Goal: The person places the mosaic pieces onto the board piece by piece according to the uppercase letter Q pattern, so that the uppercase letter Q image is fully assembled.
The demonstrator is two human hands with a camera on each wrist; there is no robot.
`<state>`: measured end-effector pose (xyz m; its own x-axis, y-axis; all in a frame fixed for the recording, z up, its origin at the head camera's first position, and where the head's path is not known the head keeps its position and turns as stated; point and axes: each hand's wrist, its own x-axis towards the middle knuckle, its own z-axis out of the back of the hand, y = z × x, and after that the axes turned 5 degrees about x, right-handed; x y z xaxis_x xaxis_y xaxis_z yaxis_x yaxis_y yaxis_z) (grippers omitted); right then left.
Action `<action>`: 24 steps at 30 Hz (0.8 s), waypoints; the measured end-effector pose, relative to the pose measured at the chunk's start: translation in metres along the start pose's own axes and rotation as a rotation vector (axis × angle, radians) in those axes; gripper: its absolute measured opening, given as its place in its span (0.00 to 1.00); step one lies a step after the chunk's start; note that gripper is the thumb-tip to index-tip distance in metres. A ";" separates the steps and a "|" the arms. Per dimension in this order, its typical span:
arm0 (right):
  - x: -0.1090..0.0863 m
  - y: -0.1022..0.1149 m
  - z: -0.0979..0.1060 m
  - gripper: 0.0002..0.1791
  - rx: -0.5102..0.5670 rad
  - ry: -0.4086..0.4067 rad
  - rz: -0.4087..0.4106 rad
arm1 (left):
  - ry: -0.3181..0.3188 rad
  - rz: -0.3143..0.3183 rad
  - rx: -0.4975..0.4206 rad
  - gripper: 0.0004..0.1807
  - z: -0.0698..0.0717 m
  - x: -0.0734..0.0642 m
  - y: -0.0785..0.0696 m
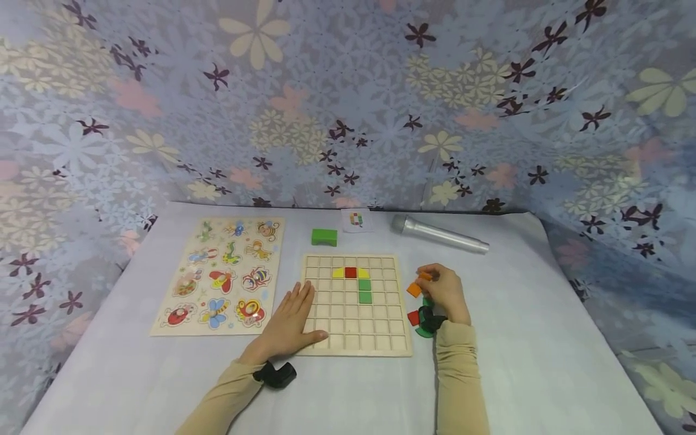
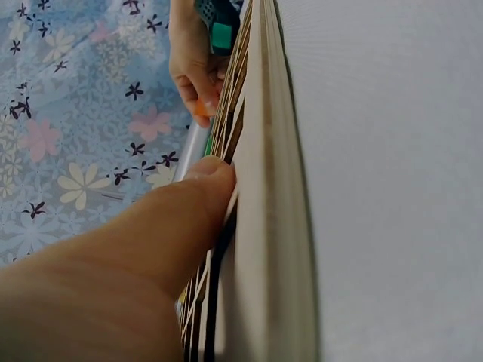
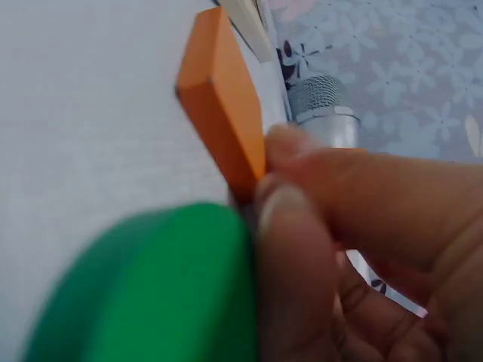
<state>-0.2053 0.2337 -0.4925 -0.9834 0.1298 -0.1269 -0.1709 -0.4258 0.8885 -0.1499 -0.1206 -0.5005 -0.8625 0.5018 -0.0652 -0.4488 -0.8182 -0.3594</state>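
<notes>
My left hand [image 1: 288, 320] rests flat with straight fingers on the left side of a wooden grid board [image 1: 337, 348], its thumb [image 2: 189, 204] over the near part. On the grid sit a red square [image 1: 350, 272] between two yellow pieces [image 1: 338, 273] and two green squares [image 1: 365, 290] below the right one. To the right of the board, my right hand [image 1: 443, 290] pinches an orange block [image 1: 426, 276] in its fingertips. A second orange block [image 1: 414, 290] is right at the thumb. A green curved piece [image 1: 423, 332] and a red piece [image 1: 414, 318] lie near the wrist.
An insect picture board [image 1: 187, 296] lies to the left. Behind the grid are a green block [image 1: 324, 237], a small pattern card [image 1: 357, 221] and a silver microphone [image 1: 443, 234]. Floral fabric [image 1: 326, 121] rises behind the white table [image 1: 522, 362].
</notes>
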 end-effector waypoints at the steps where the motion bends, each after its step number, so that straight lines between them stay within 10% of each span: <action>1: -0.001 0.002 -0.001 0.16 0.031 -0.007 -0.021 | -0.007 -0.006 -0.007 0.54 0.000 0.000 0.000; 13: -0.002 0.047 -0.057 0.17 0.332 0.118 0.027 | 0.007 0.005 0.007 0.54 0.003 0.001 0.002; 24: -0.016 0.070 -0.119 0.10 0.005 0.163 0.207 | -0.001 -0.006 -0.002 0.54 0.000 0.001 0.001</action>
<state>-0.2085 0.0951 -0.4806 -0.9943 -0.1058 -0.0108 0.0352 -0.4234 0.9052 -0.1516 -0.1207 -0.5006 -0.8601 0.5064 -0.0620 -0.4535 -0.8145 -0.3617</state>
